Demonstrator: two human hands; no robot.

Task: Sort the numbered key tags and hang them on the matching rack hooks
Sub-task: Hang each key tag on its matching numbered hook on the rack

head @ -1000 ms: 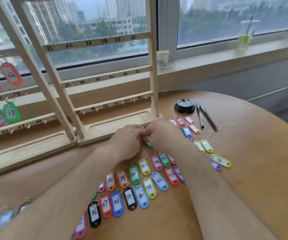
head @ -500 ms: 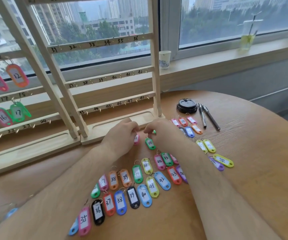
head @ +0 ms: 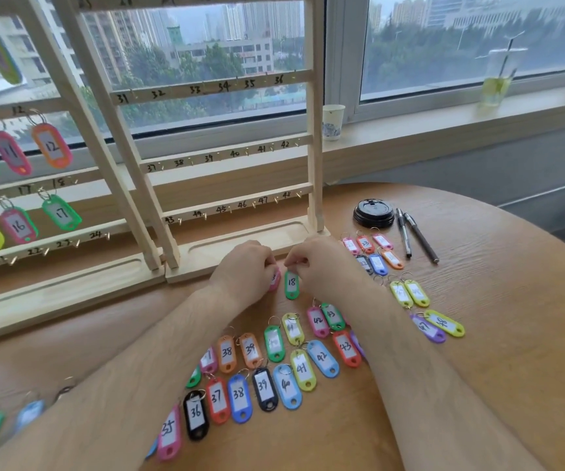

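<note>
though half-hidden, perhaps pink oval tag (head: 275,279)

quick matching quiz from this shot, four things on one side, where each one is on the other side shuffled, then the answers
Things
1. tag 12
2. tag 18
3. cup
4. pens

Places
A. on the table beside the black lid
B. hanging on the left rack
C. on the windowsill
D. ring end in the right hand's fingers

Pairs: 1-B, 2-D, 3-C, 4-A
</note>
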